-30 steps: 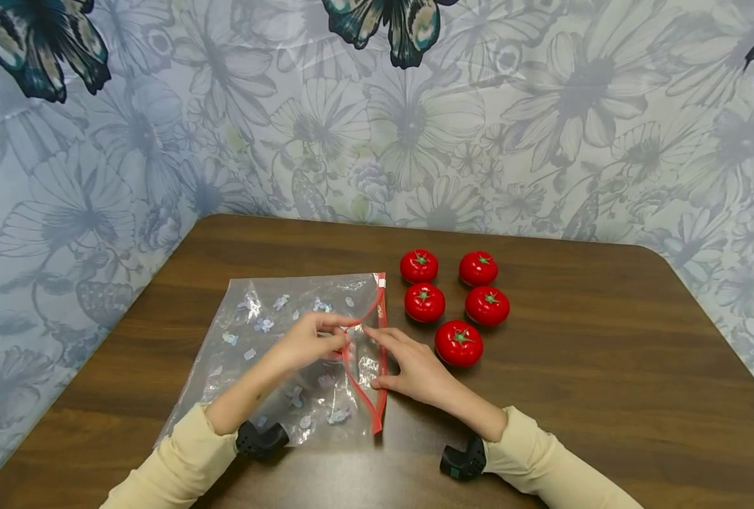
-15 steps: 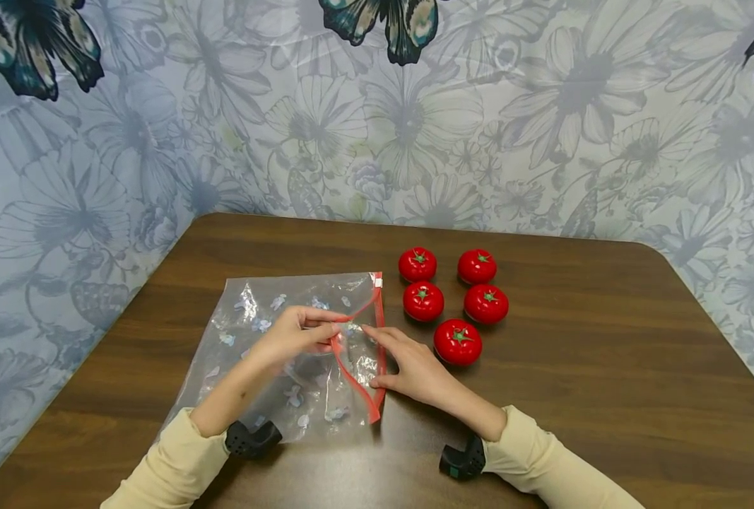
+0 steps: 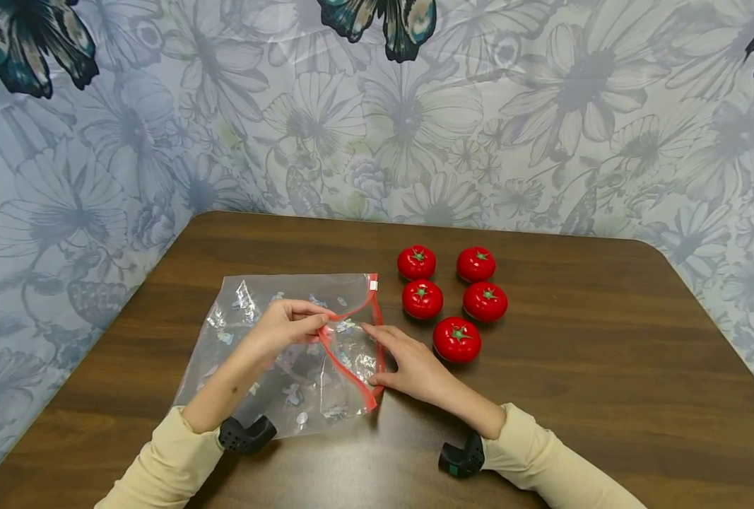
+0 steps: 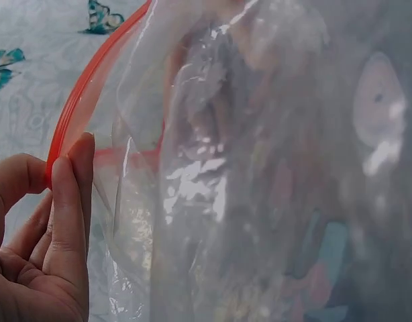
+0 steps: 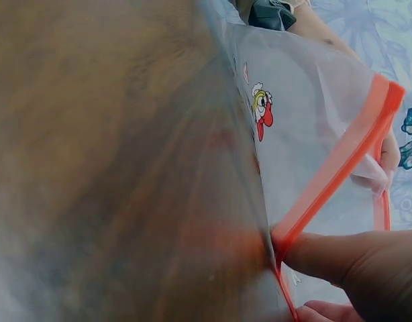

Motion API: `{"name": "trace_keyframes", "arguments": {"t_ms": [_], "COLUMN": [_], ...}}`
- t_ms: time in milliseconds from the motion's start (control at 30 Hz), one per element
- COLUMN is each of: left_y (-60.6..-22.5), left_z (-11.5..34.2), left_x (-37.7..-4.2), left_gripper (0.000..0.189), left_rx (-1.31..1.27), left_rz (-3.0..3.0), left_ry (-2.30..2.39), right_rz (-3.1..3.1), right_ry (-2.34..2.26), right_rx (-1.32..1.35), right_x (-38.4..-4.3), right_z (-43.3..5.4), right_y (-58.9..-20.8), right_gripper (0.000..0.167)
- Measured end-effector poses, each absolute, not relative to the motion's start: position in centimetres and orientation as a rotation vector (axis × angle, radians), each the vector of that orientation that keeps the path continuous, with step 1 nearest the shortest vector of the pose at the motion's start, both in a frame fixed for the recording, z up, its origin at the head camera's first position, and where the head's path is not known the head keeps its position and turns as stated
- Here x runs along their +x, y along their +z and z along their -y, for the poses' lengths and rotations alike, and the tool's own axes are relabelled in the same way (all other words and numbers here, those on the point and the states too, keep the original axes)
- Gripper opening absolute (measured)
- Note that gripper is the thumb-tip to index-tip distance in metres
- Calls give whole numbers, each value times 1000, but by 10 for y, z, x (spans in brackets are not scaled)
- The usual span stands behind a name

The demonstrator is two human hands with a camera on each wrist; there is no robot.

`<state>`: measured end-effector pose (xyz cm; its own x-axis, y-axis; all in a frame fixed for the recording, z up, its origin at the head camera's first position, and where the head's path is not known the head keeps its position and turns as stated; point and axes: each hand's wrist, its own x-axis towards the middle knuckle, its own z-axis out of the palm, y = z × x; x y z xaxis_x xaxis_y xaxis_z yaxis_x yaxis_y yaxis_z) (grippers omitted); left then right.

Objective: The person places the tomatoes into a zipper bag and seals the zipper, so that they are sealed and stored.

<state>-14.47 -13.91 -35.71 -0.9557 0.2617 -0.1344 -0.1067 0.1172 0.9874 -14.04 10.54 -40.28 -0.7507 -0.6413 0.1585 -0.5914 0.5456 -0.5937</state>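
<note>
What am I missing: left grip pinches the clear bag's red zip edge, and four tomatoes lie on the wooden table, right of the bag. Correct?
The count is off: the head view shows five tomatoes on the wooden table, right of the clear bag. The left grip does pinch its red zip edge.

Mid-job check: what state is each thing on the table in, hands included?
Zip bag: on the table, mouth held open
White tab: at the bag's far corner
Five tomatoes: outside the bag, green tops up
Left hand: pinching one red edge
Right hand: spread, touching the other red edge
</note>
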Motion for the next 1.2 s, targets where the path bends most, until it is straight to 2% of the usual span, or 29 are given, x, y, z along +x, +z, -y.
{"name": "trace_keyframes", "arguments": {"t_ms": [467, 700, 967, 1200], "left_y": [-365, -366, -368, -369], "left_z": [137, 137, 138, 137], "left_x": [-146, -145, -145, -146], "left_gripper": [24, 24, 24, 24], "left_rx": [159, 139, 145, 165], "left_rz": [-2100, -2087, -2055, -2036], "left_ry": [1916, 1926, 1935, 1940], "right_rz": [-2634, -2621, -2664, -2789], "right_ry": [-1049, -1067, -1229, -1287], "right_rx": [-1055, -1096, -1252, -1212], "right_x": [-141, -135, -134, -140], "right_z": [-107, -117, -150, -190], "right_y": [-394, -374, -348, -344], "right_gripper": [69, 61, 51, 47]}}
